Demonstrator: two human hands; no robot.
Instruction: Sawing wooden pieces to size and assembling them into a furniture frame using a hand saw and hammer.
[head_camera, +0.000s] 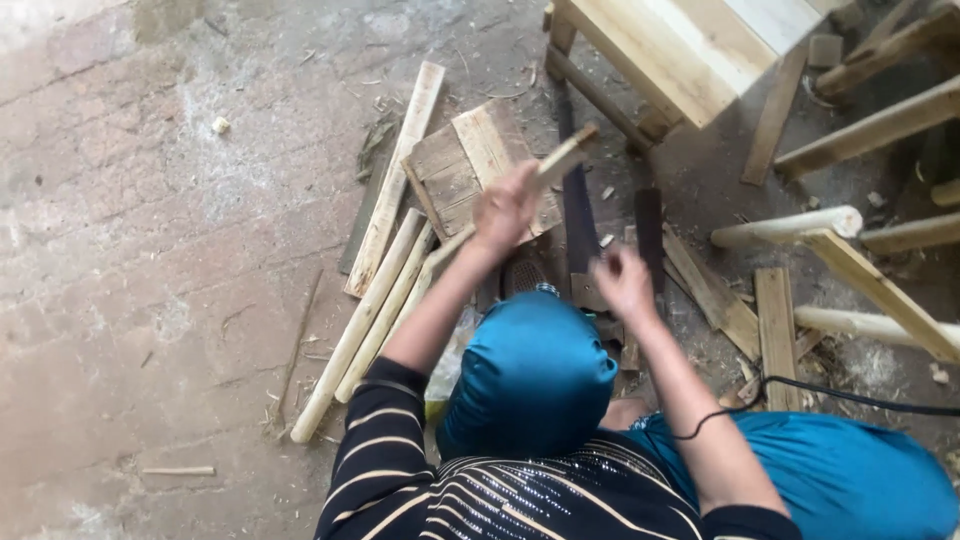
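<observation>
Concrete floor (150, 250), offcuts scattered. Left hand (505, 208) closed around stick (563, 158), raised. Right hand (622, 282) blurred, grip undeterminable, above dark slat (578, 215). Small panel (470, 165) assembled; loose poles (370, 320) unused.

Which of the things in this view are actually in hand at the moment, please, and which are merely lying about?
In hand:
- left hand, gripping a short pale wooden stick
- right hand, over a dark flat bar

Lying about:
- small slatted wooden panel
- long round pale poles
- pale wooden stool
- black cable

The left hand (505, 208) closes its grip on a wooden stick (563, 158); the blurred right hand (622, 283) hovers over floor scraps.
</observation>
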